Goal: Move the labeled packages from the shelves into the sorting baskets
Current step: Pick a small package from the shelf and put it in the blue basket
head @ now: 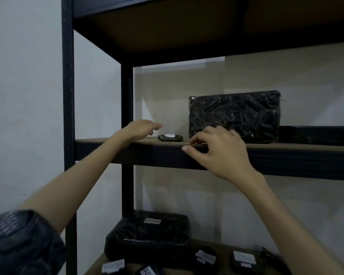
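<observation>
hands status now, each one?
Left hand: open, reaching toward small package, holding nothing.
Right hand: open, fingers loosely curled at shelf edge, holding nothing.

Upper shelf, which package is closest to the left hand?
The small flat package with the white label, lying just beyond the left hand. The large upright wrapped package stands further right, behind the right hand.
</observation>
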The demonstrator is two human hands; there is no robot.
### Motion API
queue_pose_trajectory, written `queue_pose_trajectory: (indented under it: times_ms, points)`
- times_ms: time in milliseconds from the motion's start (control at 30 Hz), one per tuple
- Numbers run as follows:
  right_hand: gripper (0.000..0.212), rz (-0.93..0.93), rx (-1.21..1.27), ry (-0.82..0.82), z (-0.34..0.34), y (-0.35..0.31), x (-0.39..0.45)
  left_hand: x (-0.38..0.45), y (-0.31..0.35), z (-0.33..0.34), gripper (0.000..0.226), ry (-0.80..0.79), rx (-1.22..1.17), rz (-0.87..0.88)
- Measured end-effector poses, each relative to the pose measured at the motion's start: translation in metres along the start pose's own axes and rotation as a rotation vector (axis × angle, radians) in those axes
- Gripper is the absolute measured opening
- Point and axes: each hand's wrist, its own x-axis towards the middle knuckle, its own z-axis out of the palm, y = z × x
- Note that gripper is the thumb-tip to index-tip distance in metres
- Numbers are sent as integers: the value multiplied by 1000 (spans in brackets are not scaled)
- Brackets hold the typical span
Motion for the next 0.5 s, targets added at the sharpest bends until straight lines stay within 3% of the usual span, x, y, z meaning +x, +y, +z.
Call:
queue_pose_trajectory:
  times_ms: [167,300,500]
  points:
    - [48,22,-48,78,9,-5,1,41,8,3,70,-281,49,-197]
    - [58,33,-41,93,11,-6,1,53,12,7,47,-351,-18,-137]
    - [53,60,-11,161,19,-15,-7,58,-16,-2,21,-383,-299,26]
